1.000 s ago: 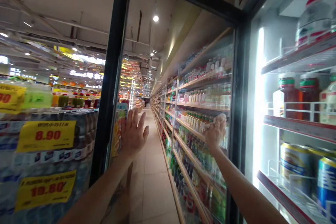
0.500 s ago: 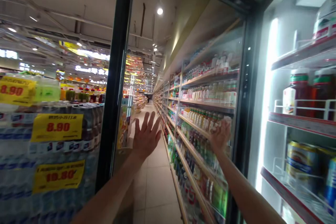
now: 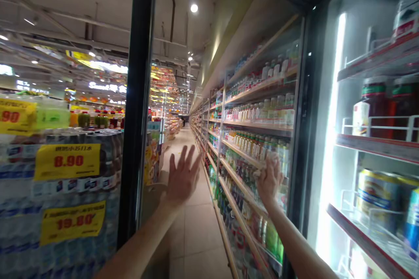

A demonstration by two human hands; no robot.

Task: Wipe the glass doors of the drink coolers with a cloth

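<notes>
My left hand (image 3: 183, 179) is raised with its fingers spread, palm toward the glass door (image 3: 222, 30). It appears to lie on the pane, though the contact is hard to make out. My right hand (image 3: 269, 183) presses a pale crumpled cloth (image 3: 273, 159) against the right part of the same pane. The fingers curl over the cloth and hide some of it. A dark frame (image 3: 139, 83) surrounds the glass. Shelves of bottles (image 3: 255, 144) show in the pane behind my hands.
To the right, the lit fridge holds red-edged shelves (image 3: 376, 141) with bottles and cans (image 3: 376, 192). Stacked packs of bottled drinks (image 3: 72, 209) with yellow price signs (image 3: 67, 161) stand on the left. A tiled aisle floor (image 3: 196, 231) shows in the glass.
My right hand has moved left and slightly down across the glass with the cloth. My left hand stays spread in nearly the same spot. The view has shifted slightly.
</notes>
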